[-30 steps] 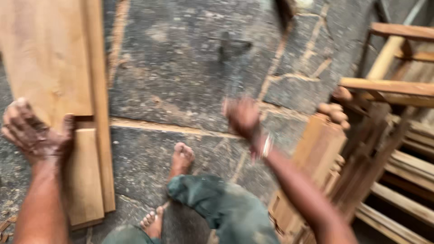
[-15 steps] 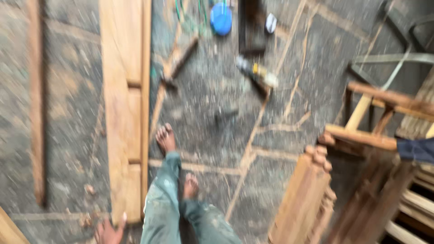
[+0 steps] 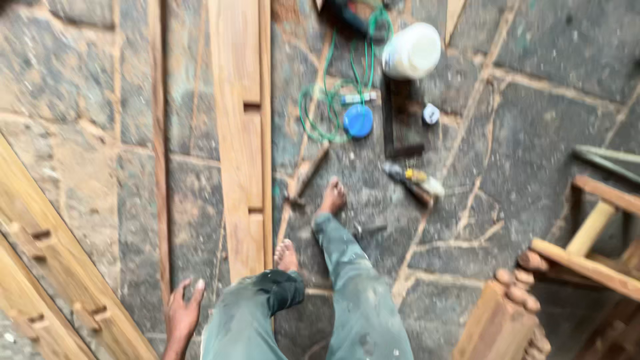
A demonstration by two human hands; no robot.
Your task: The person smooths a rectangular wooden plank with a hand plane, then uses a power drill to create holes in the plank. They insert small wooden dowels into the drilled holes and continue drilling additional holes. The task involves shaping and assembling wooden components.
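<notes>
- the left hand [image 3: 181, 315] hangs low beside the left knee, fingers spread and open, gripping nothing; it hovers over the stone floor [image 3: 93, 167].
- just beyond the fingertips of that hand, a thin wooden strip [image 3: 159, 153] runs away from the person along the floor.
- a little to the right of the hand lies a long wooden plank assembly [image 3: 241, 133], made of a long board with shorter pieces set along its right edge; its near end stops close to the left foot [image 3: 287, 256].
- to the left of the hand, a slanted timber rail with cut mortise slots [image 3: 47, 253] crosses the lower corner.
- the right hand is out of view, so its state cannot be told.
- the right foot [image 3: 331, 198] steps ahead, bare, in stained grey-green trousers [image 3: 360, 293].
- far ahead and to the right of the hand: a green cord [image 3: 327, 87] coiled on the floor, a blue round lid [image 3: 359, 121], a white plastic tub [image 3: 412, 51], a small white cap [image 3: 431, 114] and a dark flat tool [image 3: 403, 123].
- well to the right, a stack of turned wooden pieces [image 3: 503, 313] stands by a wooden frame [image 3: 587, 253].
</notes>
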